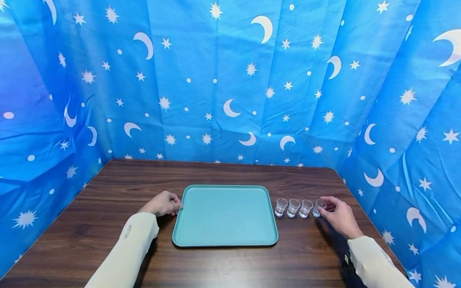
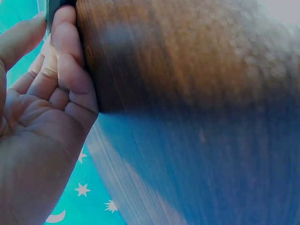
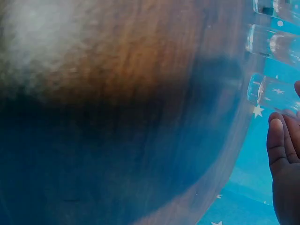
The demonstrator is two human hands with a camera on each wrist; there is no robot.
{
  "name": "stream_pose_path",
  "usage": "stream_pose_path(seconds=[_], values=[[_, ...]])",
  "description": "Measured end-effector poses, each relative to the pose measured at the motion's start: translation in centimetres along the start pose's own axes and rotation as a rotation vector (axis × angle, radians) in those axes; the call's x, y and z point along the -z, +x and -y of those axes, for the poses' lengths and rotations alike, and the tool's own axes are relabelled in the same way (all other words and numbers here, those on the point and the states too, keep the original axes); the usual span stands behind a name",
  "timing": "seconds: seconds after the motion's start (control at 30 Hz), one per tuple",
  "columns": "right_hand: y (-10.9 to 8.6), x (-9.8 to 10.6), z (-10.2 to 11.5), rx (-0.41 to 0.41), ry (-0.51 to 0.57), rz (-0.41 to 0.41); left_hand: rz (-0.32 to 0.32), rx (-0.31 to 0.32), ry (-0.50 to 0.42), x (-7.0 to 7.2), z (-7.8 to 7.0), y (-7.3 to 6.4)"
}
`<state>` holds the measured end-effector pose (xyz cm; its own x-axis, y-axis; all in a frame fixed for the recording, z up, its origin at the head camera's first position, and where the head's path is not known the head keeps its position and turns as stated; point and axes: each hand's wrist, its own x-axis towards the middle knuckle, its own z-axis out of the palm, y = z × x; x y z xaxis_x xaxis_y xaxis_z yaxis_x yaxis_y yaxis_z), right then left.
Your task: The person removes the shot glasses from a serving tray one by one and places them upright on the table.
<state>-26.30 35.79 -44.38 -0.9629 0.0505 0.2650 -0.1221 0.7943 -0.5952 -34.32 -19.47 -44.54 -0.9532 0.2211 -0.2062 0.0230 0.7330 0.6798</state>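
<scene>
A teal rectangular tray (image 1: 225, 216) lies flat on the table. My left hand (image 1: 163, 204) is at its left edge, and in the left wrist view the thumb and fingers (image 2: 65, 42) pinch the rim from both sides. To the right of the tray, several small clear shot glasses stand upright in a row. At the right end of that row, my right hand (image 1: 338, 216) holds the last shot glass (image 1: 316, 209) between thumb and fingers. The right wrist view shows that glass (image 3: 262, 91) at the fingertips, with part of the hand cut off by the frame.
The other shot glasses (image 1: 293, 209) sit close together between the tray and the held one. Beneath everything is a dark wood-grain table (image 1: 223, 266). A blue curtain (image 1: 201, 100) with white moons and stars surrounds the table at the back and sides.
</scene>
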Motion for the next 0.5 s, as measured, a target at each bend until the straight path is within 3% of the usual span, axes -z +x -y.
stream_pose_path(seconds=[0.37, 0.5], values=[[-0.25, -0.30, -0.21, -0.034, 0.018, 0.040, 0.005, 0.004, -0.008, 0.21, 0.15, 0.08], [0.15, 0.16, 0.41, -0.038, 0.013, 0.038, 0.012, 0.021, 0.020, 0.96, 0.09, 0.36]])
